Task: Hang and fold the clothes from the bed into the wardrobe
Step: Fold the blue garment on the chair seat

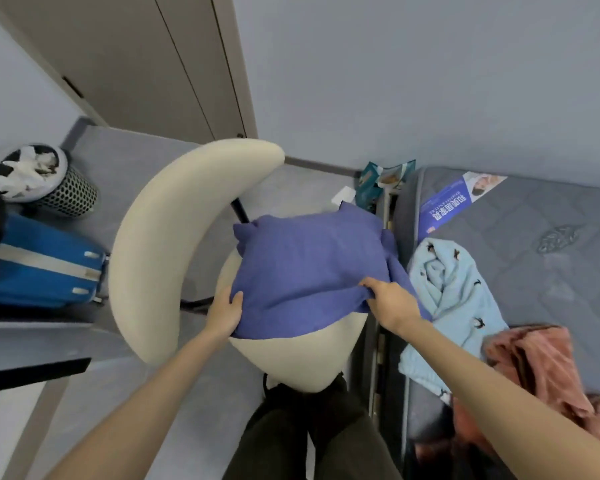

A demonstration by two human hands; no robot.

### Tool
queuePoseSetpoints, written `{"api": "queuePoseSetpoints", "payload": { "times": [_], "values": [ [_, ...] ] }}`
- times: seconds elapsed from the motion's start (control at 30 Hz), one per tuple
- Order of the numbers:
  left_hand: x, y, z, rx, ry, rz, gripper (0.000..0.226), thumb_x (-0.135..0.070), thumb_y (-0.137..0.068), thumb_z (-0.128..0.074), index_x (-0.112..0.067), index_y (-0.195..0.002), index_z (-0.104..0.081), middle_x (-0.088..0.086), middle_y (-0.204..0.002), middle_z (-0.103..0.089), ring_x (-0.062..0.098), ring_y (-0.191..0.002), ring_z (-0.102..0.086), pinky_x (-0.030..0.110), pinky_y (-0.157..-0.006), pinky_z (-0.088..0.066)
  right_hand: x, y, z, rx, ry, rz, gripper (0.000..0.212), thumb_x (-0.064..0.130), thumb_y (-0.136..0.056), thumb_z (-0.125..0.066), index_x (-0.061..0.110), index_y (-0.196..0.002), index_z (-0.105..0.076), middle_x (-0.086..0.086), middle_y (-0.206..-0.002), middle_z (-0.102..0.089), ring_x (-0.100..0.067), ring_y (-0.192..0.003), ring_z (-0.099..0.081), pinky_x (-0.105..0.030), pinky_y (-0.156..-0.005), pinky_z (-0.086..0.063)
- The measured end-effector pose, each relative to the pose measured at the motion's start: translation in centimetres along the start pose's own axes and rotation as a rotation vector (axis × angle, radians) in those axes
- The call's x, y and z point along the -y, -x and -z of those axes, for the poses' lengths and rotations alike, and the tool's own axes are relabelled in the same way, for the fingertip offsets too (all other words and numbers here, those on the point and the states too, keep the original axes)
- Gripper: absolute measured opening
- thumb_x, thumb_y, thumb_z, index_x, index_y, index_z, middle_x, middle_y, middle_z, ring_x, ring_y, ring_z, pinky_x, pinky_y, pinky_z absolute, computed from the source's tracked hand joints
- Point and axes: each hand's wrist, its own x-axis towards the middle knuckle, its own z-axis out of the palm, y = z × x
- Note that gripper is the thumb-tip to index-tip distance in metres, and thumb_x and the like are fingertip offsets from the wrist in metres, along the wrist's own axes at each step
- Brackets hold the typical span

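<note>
Folding step under way: purple garment [309,265] laid flat on cream chair seat [291,362], beside bed [534,216]. Gripping near-left hem with left hand [224,311], pinching near-right edge with right hand [388,301]. Next, probably: fold edge over, square up. Light-blue garment [458,299] and pink garment [534,362] yet to do, on bed.

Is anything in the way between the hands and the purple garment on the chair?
Nothing visible. The left hand and the right hand both grip the near edge of the purple garment, which lies spread on the cream chair seat with nothing on top of it.
</note>
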Motion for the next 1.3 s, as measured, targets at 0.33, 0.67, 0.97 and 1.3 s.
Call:
{"api": "queuePoseSetpoints", "payload": {
  "times": [0.33, 0.67, 0.97, 1.3],
  "values": [
    [17.6, -0.4, -4.1, 0.122, -0.308, 0.149, 0.027, -0.019, -0.102, -0.037, -0.01, -0.123, -0.05, 0.013, -0.119, -0.06, 0.028, -0.098, -0.056, 0.031, -0.076, -0.038, -1.6, 0.6, -15.2, 0.475, 0.102, -0.151, 0.065, 0.025, -0.097, -0.039, 0.028, -0.152, -0.005, -0.015, -0.126, -0.055, -0.034, -0.11, -0.055, -0.04, -0.086, -0.045],
    [26.4, 1.2, -5.5, 0.25, -0.584, 0.275, 0.029, -0.021, -0.102, -0.037, -0.007, -0.126, -0.044, 0.019, -0.121, -0.059, 0.037, -0.105, -0.057, 0.035, -0.079, -0.041, -3.6, 3.8, -23.4, 0.629, -0.125, -0.227, 0.079, 0.017, -0.093, -0.047, 0.023, -0.15, 0.007, -0.011, -0.084, -0.057, -0.03, -0.08, -0.056, -0.038, -0.073, -0.045],
    [22.4, -0.4, -6.7, 0.185, -0.344, 0.325, 0.049, -0.011, -0.097, -0.045, -0.01, -0.144, -0.033, 0.021, -0.142, -0.037, 0.035, -0.122, -0.047, 0.037, -0.099, -0.038, -1.9, 1.6, -22.0, 0.554, -0.132, -0.159, 0.073, 0.038, -0.088, -0.064, 0.022, -0.147, -0.024, -0.009, -0.115, -0.058, -0.026, -0.1, -0.058, -0.033, -0.082, -0.046],
    [13.3, -8.2, -6.7, -0.053, 0.06, 0.174, 0.05, -0.02, -0.098, -0.048, -0.012, -0.145, -0.033, 0.013, -0.144, -0.035, 0.025, -0.127, -0.043, 0.028, -0.103, -0.032, 5.4, -6.9, -17.6, 0.266, -0.217, 0.003, 0.043, 0.022, -0.097, -0.051, 0.02, -0.138, -0.04, -0.012, -0.132, -0.044, -0.03, -0.11, -0.055, -0.038, -0.084, -0.048]
  ]
}}
